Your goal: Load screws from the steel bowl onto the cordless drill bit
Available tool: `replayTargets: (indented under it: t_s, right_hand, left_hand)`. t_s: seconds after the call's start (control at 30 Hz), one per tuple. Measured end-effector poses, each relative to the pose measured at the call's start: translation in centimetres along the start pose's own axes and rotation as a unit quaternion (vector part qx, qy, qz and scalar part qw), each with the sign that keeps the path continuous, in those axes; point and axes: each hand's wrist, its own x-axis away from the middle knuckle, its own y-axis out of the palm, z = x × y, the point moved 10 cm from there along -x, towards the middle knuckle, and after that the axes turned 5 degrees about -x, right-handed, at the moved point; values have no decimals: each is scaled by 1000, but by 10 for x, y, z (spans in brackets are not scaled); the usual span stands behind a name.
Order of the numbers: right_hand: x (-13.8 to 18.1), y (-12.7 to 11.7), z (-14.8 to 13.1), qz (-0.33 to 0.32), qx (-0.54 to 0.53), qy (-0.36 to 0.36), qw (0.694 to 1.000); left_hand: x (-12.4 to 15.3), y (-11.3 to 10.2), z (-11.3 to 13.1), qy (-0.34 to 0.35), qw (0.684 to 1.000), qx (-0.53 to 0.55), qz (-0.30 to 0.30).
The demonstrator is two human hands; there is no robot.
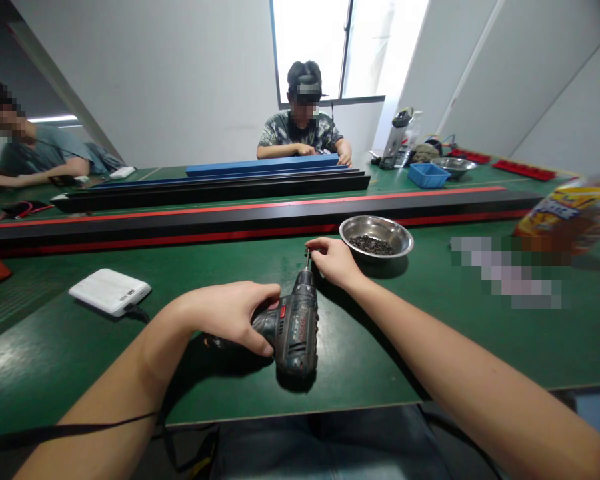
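Drill [295, 330] lies on the green table [405, 347], long axis running away from the person, bit pointing at the black rail [260, 223]. Left hand [233, 313] wraps its handle; right hand [336, 261] pinches the bit, beside the bowl [376, 237].

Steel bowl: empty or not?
Not empty: the steel bowl holds a thin pile of small dark pieces, well below the rim.

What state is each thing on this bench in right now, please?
cordless drill, resting on the table, gripped.
bit, fitted in the chuck, pointing away.
left hand, closed around the cordless drill's handle.
right hand, fingertips pinched on the bit.
steel bowl, upright, holding small dark screws.
power bank, lying flat, cable plugged in.
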Motion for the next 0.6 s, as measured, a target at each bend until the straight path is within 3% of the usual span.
replayTargets:
  t_s: [0.6]
  right_hand:
    - [3,-3,-2,11,-15,6,1000]
  left_hand:
    - [-2,1,-1,-4,1000,2,-4]
